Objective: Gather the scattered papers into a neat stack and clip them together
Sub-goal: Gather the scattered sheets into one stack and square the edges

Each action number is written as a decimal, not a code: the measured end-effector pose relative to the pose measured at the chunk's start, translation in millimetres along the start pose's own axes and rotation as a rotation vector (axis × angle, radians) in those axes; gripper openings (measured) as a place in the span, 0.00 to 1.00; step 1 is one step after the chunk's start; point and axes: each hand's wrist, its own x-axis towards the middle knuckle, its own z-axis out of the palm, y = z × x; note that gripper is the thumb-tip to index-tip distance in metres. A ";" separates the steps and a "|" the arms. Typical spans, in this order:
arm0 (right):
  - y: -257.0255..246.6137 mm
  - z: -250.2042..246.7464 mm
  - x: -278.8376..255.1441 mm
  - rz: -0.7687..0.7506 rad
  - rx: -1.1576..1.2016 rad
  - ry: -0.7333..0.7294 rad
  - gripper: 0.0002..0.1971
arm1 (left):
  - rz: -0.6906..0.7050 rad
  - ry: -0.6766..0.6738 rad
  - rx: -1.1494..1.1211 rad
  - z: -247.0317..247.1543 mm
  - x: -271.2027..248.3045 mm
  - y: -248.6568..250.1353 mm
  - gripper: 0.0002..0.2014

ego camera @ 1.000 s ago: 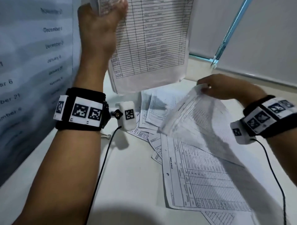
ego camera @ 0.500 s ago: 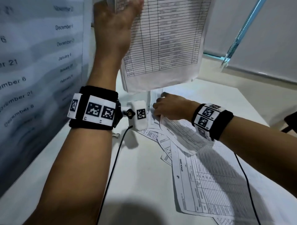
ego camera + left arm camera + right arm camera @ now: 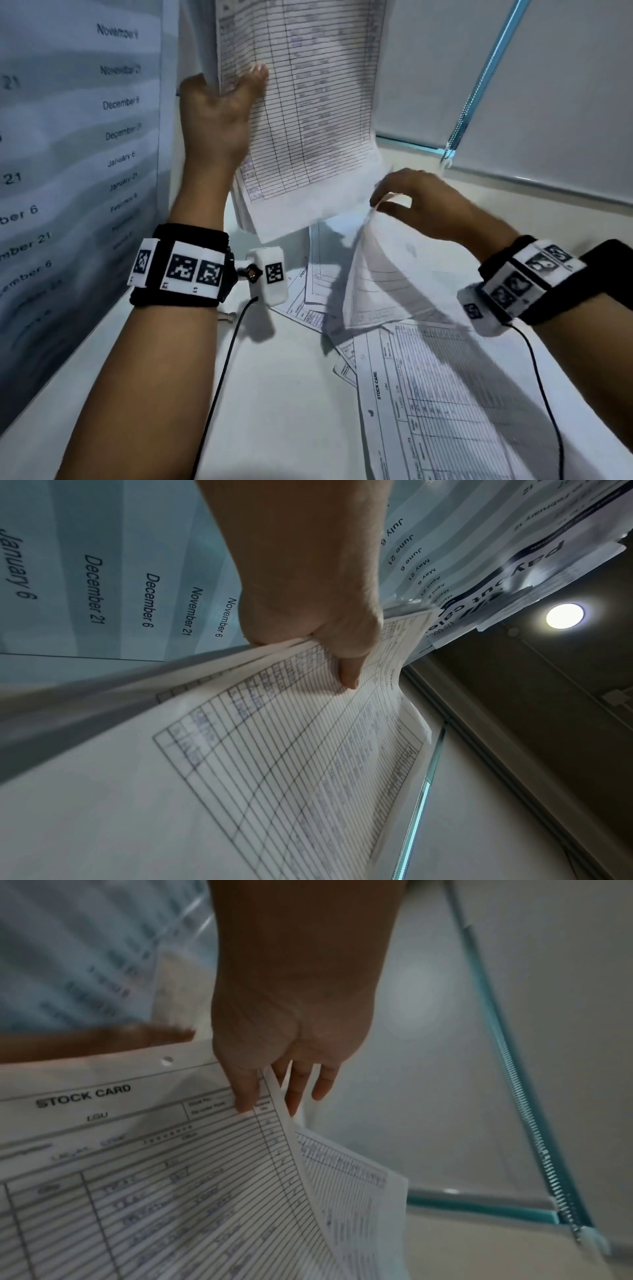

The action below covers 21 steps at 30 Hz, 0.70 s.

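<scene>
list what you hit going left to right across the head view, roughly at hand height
wall calendar → left hand gripping the held stack of papers → right hand pinching a lifted sheet → blind cord

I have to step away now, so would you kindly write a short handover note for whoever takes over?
Left hand: grips the gathered stack, held upright above the table.
Right hand: pinches one sheet, lifted by its edge toward the stack.
Loose sheets lie overlapping on the table.
A binder clip shows partly, below the left wrist.
Done: several sheets gathered.
Left: add this sheet, collect the rest, square up, clip.
</scene>
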 end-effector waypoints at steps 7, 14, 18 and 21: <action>9.8 -84.9 -41.4 0.308 0.449 0.563 0.08 | 0.034 -0.080 -0.036 16.6 -4.2 -14.8 0.05; 4.4 -78.2 -55.1 0.510 0.880 0.866 0.15 | -0.149 -0.468 0.170 35.0 -24.4 -24.7 0.04; 4.0 -61.4 -63.9 0.634 0.867 0.800 0.15 | -0.183 -0.679 0.331 50.6 -40.6 -31.0 0.17; 15.2 -64.3 -69.8 0.699 0.825 0.864 0.16 | -0.221 -0.729 0.409 60.5 -48.5 -32.9 0.12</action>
